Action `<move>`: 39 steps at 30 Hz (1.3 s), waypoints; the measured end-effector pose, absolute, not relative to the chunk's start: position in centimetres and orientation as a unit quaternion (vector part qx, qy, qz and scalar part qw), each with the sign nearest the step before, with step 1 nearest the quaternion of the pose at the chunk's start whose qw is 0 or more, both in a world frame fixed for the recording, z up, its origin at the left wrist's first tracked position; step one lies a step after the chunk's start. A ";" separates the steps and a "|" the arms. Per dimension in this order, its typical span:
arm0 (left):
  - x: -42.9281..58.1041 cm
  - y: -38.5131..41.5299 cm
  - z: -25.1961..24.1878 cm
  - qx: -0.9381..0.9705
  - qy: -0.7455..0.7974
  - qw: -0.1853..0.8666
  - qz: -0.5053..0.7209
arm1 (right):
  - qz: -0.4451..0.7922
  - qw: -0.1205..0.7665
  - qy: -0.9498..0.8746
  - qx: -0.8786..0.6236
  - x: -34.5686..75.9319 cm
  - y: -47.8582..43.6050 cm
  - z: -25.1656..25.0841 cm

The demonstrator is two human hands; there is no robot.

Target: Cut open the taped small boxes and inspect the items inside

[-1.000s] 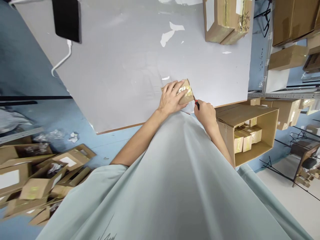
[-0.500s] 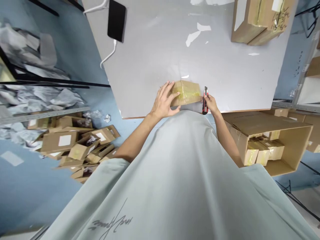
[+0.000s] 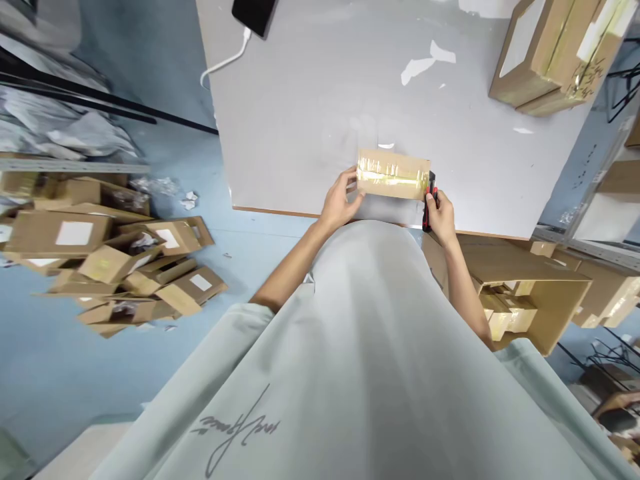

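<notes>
small box (image 3: pixel 393 175) brown, glossy tape strip; left hand (image 3: pixel 339 203) fingers grip end, right hand (image 3: pixel 441 212) clasps cutter (image 3: pixel 429 208).

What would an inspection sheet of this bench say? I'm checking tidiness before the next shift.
Surface: grey table, with white scraps.
Job's things: taped small box; red-black knife.
Clutter: large box at the table's far corner; phone.
Grippers: left hand grips the small box's end; right hand holds the knife at the other end.
Cables: white cable plugged into the phone.
Surroundings: box pile on blue floor; open carton of packages.
</notes>
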State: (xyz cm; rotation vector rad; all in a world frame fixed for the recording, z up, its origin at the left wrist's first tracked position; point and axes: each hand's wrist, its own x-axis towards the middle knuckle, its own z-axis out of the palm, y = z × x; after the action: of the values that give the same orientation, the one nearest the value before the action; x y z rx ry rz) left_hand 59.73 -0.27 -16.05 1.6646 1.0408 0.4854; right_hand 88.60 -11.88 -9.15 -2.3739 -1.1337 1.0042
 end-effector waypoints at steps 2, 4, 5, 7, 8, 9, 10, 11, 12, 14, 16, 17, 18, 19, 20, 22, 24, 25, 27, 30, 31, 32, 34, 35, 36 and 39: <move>60.0 -0.4 -17.6 0.681 0.443 0.547 0.199 | 0.332 0.120 -0.423 -0.835 88.3 -11.7 -7.7; 60.0 -0.3 -18.6 0.678 0.450 0.547 0.197 | 0.282 0.082 -0.451 -0.843 87.9 -11.0 -6.3; 60.0 0.0 -18.9 0.678 0.455 0.541 0.201 | 0.257 0.067 -0.469 -0.842 87.6 -10.5 -5.6; 59.8 0.7 -19.2 0.683 0.458 0.528 0.211 | 0.235 0.036 -0.514 -0.824 86.7 -9.2 -4.3; 59.8 1.1 -19.3 0.690 0.452 0.524 0.213 | 0.238 0.018 -0.538 -0.808 86.1 -8.5 -3.8; 59.8 1.6 -19.3 0.699 0.440 0.522 0.213 | 0.245 -0.004 -0.561 -0.791 85.5 -7.6 -3.3; 59.8 2.1 -19.3 0.710 0.425 0.521 0.211 | 0.251 -0.030 -0.580 -0.775 84.8 -6.7 -3.0; 59.8 2.6 -19.3 0.718 0.410 0.523 0.207 | 0.256 -0.056 -0.596 -0.759 84.1 -5.8 -2.8; 59.9 3.0 -19.4 0.723 0.398 0.526 0.204 | 0.259 -0.080 -0.609 -0.745 83.4 -4.8 -2.7; 59.9 3.4 -19.6 0.720 0.384 0.542 0.199 | 0.264 -0.122 -0.627 -0.723 82.2 -3.1 -2.7; 59.9 3.6 -19.9 0.709 0.374 0.564 0.200 | 0.263 -0.149 -0.637 -0.709 81.3 -1.7 -2.7; 59.8 3.5 -20.2 0.702 0.370 0.575 0.201 | 0.262 -0.158 -0.640 -0.705 81.0 -1.1 -2.8; 59.8 3.4 -20.4 0.695 0.367 0.585 0.202 | 0.260 -0.165 -0.642 -0.702 80.7 -0.6 -2.9; 59.8 3.3 -20.6 0.688 0.365 0.593 0.203 | 0.257 -0.172 -0.644 -0.700 80.5 -0.3 -2.9; 59.8 3.1 -20.8 0.683 0.365 0.599 0.205 | 0.255 -0.179 -0.646 -0.697 80.3 -0.1 -3.0; 59.9 2.8 -21.1 0.676 0.366 0.605 0.209 | 0.250 -0.192 -0.647 -0.694 80.0 0.2 -3.3; 60.0 2.7 -21.4 0.674 0.364 0.606 0.217 | 0.246 -0.197 -0.645 -0.696 79.7 0.3 -3.5; 60.1 2.6 -21.4 0.673 0.361 0.607 0.221 | 0.245 -0.197 -0.642 -0.699 79.5 0.3 -3.6; 60.1 2.7 -21.3 0.671 0.354 0.611 0.228 | 0.245 -0.196 -0.636 -0.705 79.2 0.3 -3.7; 60.2 2.8 -21.1 0.669 0.347 0.616 0.229 | 0.247 -0.196 -0.626 -0.713 78.7 0.5 -3.4; 60.1 2.9 -21.0 0.669 0.347 0.617 0.228 | 0.249 -0.195 -0.623 -0.716 78.5 0.6 -3.3; 60.1 3.0 -20.9 0.669 0.348 0.617 0.225 | 0.250 -0.192 -0.620 -0.718 78.4 0.7 -3.2; 60.1 3.1 -20.9 0.669 0.350 0.617 0.221 | 0.255 -0.188 -0.615 -0.722 78.2 0.9 -3.0; 60.1 3.1 -20.9 0.669 0.351 0.617 0.219 | 0.256 -0.188 -0.614 -0.723 78.1 1.0 -3.0; 60.1 3.2 -21.0 0.669 0.353 0.617 0.218 | 0.256 -0.189 -0.614 -0.722 78.1 1.1 -3.0; 60.1 3.1 -21.5 0.664 0.360 0.620 0.213 | 0.253 -0.191 -0.622 -0.716 78.1 1.4 -3.2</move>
State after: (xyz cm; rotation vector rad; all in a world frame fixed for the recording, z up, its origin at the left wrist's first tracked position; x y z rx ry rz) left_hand 60.10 3.13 -21.48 1.5270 0.8286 0.4897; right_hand 78.11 1.38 -3.19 -2.5712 -2.2337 0.9090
